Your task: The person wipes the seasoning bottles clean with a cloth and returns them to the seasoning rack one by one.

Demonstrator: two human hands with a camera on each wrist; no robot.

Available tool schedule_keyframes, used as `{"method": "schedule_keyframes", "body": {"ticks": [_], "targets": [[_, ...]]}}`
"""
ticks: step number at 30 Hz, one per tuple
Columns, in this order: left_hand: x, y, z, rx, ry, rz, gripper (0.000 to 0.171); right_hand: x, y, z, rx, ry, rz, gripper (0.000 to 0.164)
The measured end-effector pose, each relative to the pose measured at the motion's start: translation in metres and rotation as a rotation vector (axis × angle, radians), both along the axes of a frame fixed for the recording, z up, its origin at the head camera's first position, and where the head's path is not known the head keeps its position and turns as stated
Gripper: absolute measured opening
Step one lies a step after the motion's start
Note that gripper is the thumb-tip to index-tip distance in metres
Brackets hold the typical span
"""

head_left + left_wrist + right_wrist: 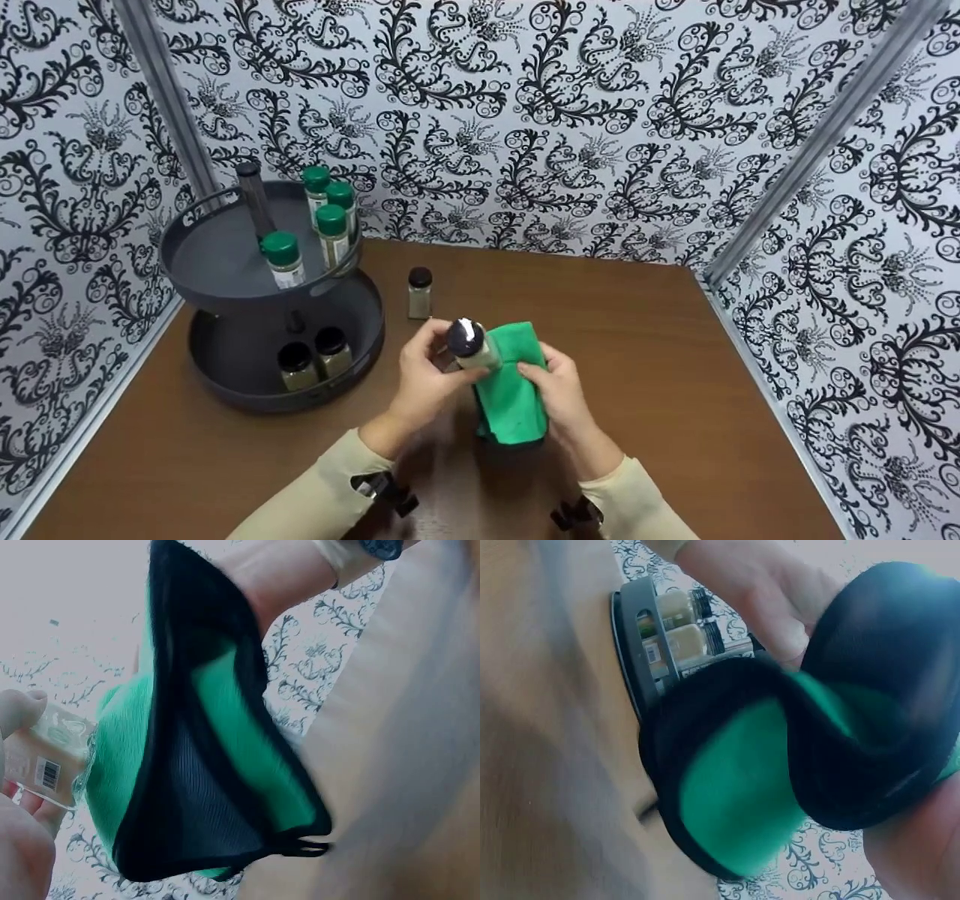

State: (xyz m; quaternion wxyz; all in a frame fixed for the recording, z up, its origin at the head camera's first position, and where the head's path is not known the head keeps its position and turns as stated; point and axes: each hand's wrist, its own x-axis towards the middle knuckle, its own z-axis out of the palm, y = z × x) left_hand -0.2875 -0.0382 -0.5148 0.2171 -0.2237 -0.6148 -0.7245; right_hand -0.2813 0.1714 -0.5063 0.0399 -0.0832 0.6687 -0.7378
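Note:
Tilted in my left hand (420, 382) is a clear spice jar (466, 341) with a black cap, gripped between thumb and fingers. My right hand (566, 394) pinches a green cloth (514, 401), thumb on top. Seen from the left wrist, the base end of the jar (46, 761), with a barcode label, meets the green cloth (120, 757). Black edging and a dark side show on the cloth (735, 787) in the right wrist view, where it hangs folded and loose above the table.
A two-tier dark grey rack (217, 262) stands at left. Green-capped jars (283, 259) and a tall grinder-like bottle (255, 199) occupy its upper tier; two black-capped jars (298, 367) sit below. Another black-capped jar (420, 296) stands on the brown table (637, 315). Patterned walls enclose it.

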Motion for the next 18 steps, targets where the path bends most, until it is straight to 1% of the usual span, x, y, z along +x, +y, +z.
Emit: {"method": "schedule_keyframes", "body": {"ticks": [2,3,5,7,8,9,10,11,12,14,16,17,18], "targets": [[0.002,0.002,-0.001,-0.02,0.011,-0.011,0.052,0.001,-0.002,-0.003,-0.012,-0.01,0.031,0.038],[0.002,0.003,-0.001,-0.032,0.017,-0.012,0.051,0.002,-0.004,-0.006,-0.011,-0.019,0.067,0.037],[0.003,0.002,0.0,-0.051,0.028,-0.007,0.05,0.002,-0.006,-0.01,-0.002,-0.037,0.17,0.035],[0.001,0.001,0.002,-0.055,0.034,0.01,0.048,0.002,-0.008,-0.013,0.023,-0.033,0.29,0.035],[0.0,-0.001,0.003,-0.054,0.033,0.021,0.048,0.002,-0.007,-0.013,0.034,-0.025,0.334,0.034],[-0.001,-0.002,0.005,-0.049,0.029,0.03,0.048,0.001,-0.007,-0.013,0.042,-0.021,0.359,0.034],[-0.002,-0.003,0.006,-0.039,0.023,0.033,0.048,0.0,-0.006,-0.012,0.051,-0.016,0.362,0.032],[-0.003,-0.004,0.007,-0.026,0.018,0.033,0.049,-0.002,-0.004,-0.01,0.054,-0.019,0.341,0.031],[-0.004,-0.005,0.008,-0.009,0.012,0.025,0.049,-0.003,-0.003,-0.008,0.052,-0.024,0.291,0.029],[-0.004,-0.005,0.007,0.005,0.011,0.003,0.05,-0.006,0.001,-0.003,0.03,-0.036,0.153,0.028],[-0.003,-0.003,0.006,-0.002,0.019,-0.024,0.05,-0.007,0.002,0.0,0.013,-0.033,0.026,0.029],[-0.002,-0.002,0.005,-0.01,0.024,-0.031,0.05,-0.008,0.001,0.001,0.009,-0.025,-0.013,0.031],[-0.001,-0.001,0.004,-0.016,0.027,-0.038,0.05,-0.007,0.0,0.0,0.021,-0.014,-0.033,0.032]]}}
